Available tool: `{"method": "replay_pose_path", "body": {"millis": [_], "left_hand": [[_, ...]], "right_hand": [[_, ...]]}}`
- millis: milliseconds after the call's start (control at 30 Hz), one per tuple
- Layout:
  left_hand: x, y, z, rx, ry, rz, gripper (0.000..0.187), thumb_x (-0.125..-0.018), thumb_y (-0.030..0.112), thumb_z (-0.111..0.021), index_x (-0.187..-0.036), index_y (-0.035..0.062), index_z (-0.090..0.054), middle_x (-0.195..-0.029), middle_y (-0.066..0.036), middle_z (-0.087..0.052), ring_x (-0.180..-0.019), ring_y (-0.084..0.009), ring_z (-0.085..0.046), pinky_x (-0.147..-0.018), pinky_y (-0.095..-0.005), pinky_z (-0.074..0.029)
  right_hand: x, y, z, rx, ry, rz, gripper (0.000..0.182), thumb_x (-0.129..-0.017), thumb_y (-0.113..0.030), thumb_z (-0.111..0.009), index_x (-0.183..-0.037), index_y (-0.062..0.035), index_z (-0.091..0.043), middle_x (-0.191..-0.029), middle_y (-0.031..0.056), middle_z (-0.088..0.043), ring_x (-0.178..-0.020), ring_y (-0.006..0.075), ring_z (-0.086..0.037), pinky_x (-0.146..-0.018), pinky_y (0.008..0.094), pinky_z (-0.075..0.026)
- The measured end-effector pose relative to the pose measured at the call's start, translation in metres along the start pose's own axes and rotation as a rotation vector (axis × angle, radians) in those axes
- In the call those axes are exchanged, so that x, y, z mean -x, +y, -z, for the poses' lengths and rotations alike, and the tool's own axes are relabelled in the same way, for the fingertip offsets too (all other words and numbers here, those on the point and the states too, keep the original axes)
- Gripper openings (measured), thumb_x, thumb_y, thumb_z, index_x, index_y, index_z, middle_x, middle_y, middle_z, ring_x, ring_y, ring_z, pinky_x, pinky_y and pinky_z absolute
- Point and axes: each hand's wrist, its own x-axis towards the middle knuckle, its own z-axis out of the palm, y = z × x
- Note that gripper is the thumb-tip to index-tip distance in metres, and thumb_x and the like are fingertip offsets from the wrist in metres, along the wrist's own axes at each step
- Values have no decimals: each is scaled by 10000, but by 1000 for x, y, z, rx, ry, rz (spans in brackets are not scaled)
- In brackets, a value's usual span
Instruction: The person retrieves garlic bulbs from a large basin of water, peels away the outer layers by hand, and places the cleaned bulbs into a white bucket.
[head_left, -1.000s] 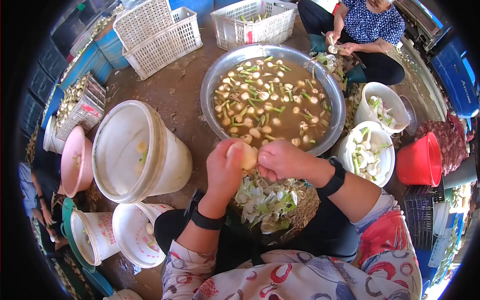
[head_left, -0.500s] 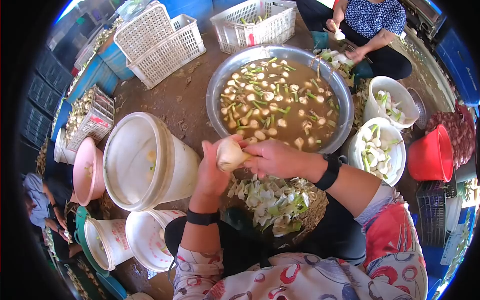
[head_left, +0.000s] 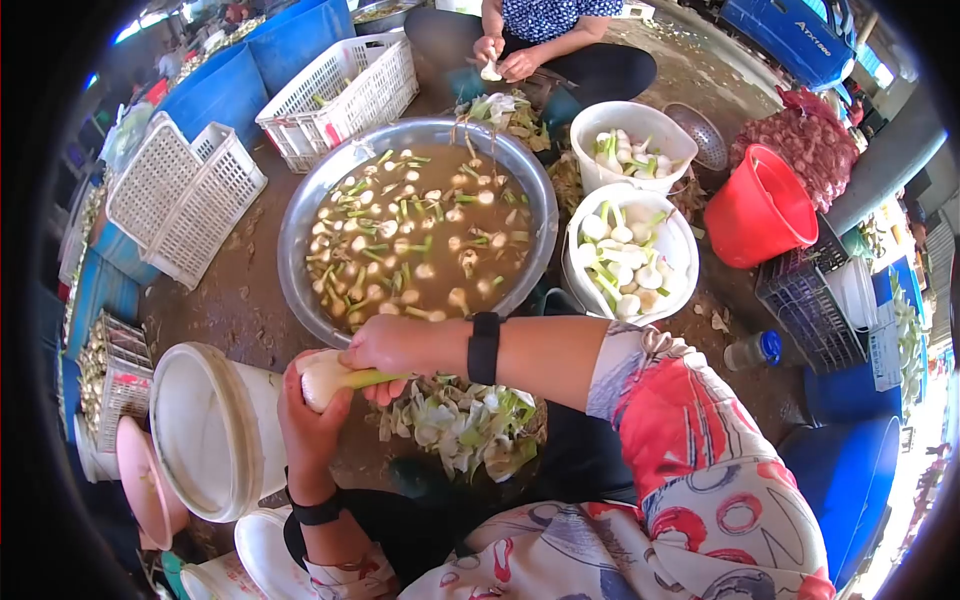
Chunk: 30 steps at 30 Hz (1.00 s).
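Observation:
A large white garlic bulb [head_left: 321,381] with a pale green stem rests in my left hand [head_left: 308,425], whose fingers wrap round it from below. My right hand [head_left: 390,347] is closed at the neck of the same bulb, and its fingertips are partly hidden. Both hands are over the near left rim of a metal basin [head_left: 545,220] of brown water, where many garlic bulbs [head_left: 402,245] float. Below my right forearm lies a heap of stripped garlic skins and leaves [head_left: 460,425].
Two white buckets [head_left: 690,285] [head_left: 690,150] on the right hold white garlic bulbs. Beyond them are a red bucket [head_left: 755,215] and netted sacks [head_left: 800,140]. A tall white bucket [head_left: 165,430] stands left, near white crates [head_left: 185,205]. Another person's hands [head_left: 515,62] work across the basin.
My view has turned right, so the basin and buckets sit further left. My right hand has shifted over the garlic bulb's neck, and more of the green stem shows.

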Motion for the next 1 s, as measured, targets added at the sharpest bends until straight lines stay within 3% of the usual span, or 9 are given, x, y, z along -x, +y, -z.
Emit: {"method": "replay_pose_path", "body": {"millis": [67,233,300,367,600,667,800,933,1000], "left_hand": [[5,4,-1,220,5,69,441,-695,156,-603,-1080,11,-443,-957,-85,-528,-862,-167,-508,-774,-282,-402],[12,-16,-12,1444,153,135,326,-838,266,-485,-1082,51,-477,-1079,-94,-522,-994,-216,-499,-858,-366,-403],[12,-6,-8,1549,380,236,287,-828,312,-501,-983,72,-526,-938,-68,-583,-887,-209,-551,-807,-356,-443],[18,6,1,1621,565,466,280,-863,337,-413,-913,77,-506,-866,-52,-584,-806,-196,-562,-719,-332,-464],[50,6,71,1673,698,283,292,-825,316,-339,-824,77,-508,-765,-64,-575,-643,-180,-569,-520,-264,-472],[66,-5,119,1782,1214,255,342,-814,335,-336,-861,47,-515,-774,-97,-566,-681,-205,-579,-543,-260,-483],[106,-18,146,1987,1666,203,522,-831,477,-338,-1094,27,-372,-960,-151,-513,-861,-287,-531,-760,-349,-464],[55,10,89,1758,912,271,366,-855,382,-388,-1010,55,-445,-866,-104,-554,-771,-223,-553,-680,-322,-462],[37,10,73,1765,645,247,298,-862,334,-405,-954,67,-502,-834,-92,-570,-749,-214,-564,-677,-317,-462]], "right_hand": [[-2,-6,3,-257,-92,-234,287,-863,-228,-431,-835,33,-546,-645,107,-594,-494,153,-581,-420,229,-467],[-1,-10,-19,-569,-109,-44,155,-839,-228,-483,-818,-77,-509,-500,-27,-378,-370,53,-321,-317,182,-225],[-7,-4,-32,-459,-54,27,192,-829,-243,-497,-780,-59,-517,-477,31,-395,-376,109,-364,-337,257,-280],[-2,-7,-45,520,295,582,240,-818,-241,-501,-712,-26,-495,-514,125,-441,-425,239,-446,-411,358,-334],[24,-15,-77,865,258,800,251,-804,-213,-494,-640,-26,-466,-573,183,-476,-556,370,-483,-473,407,-354],[24,-4,-68,806,205,607,275,-798,-232,-503,-617,-26,-489,-591,171,-501,-570,354,-505,-481,398,-372],[10,24,-40,1293,-304,194,416,-805,-377,-450,-607,-31,-569,-614,162,-541,-595,344,-535,-518,421,-402],[-2,62,-32,1681,-411,-127,436,-798,-408,-426,-628,-41,-588,-626,180,-541,-621,355,-532,-566,434,-413],[-13,63,-32,1450,-247,183,418,-777,-399,-446,-611,-38,-575,-633,184,-539,-644,357,-530,-592,432,-417]]}}
